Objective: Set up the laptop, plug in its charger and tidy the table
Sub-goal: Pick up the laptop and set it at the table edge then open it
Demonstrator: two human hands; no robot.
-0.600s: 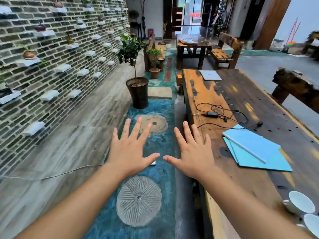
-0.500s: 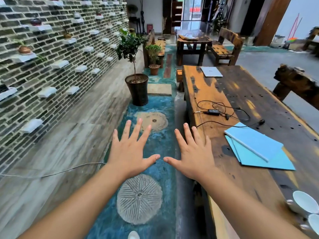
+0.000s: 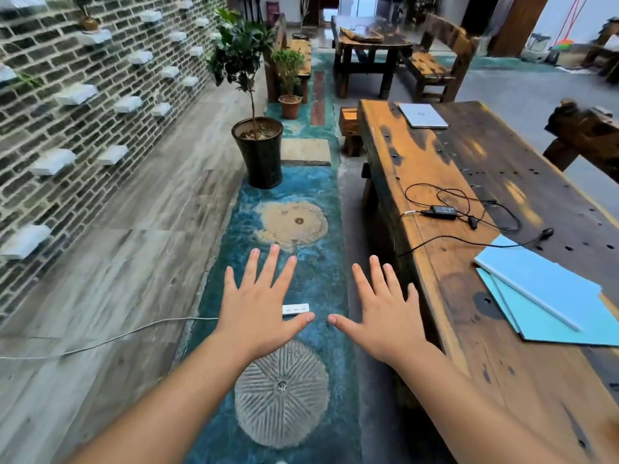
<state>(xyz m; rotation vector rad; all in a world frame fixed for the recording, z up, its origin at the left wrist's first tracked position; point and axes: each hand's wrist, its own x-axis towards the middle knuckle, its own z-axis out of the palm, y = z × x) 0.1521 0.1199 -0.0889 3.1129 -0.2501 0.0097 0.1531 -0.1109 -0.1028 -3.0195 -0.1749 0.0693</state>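
- Beside the long wooden table (image 3: 432, 182), the left hand (image 3: 259, 308) and right hand (image 3: 385, 318) are hovering spread, grasping nothing.
- At the table's far end the closed silver laptop (image 3: 423, 115) is lying; the black charger brick (image 3: 443, 212) is sitting mid-table.
- Nothing is looking started; reaching the laptop likely comes next.

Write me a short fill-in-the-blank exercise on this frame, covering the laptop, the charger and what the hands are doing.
1. The laptop lies at the far end of the wooden table with its lid ____.
2. The charger and its tangled black cable lie between the laptop and the ____ folders.
3. The left hand and the right hand are spread open and hold ____.
4. The white power strip lies on the ____, not on the table.

Missing words: closed; blue; nothing; floor
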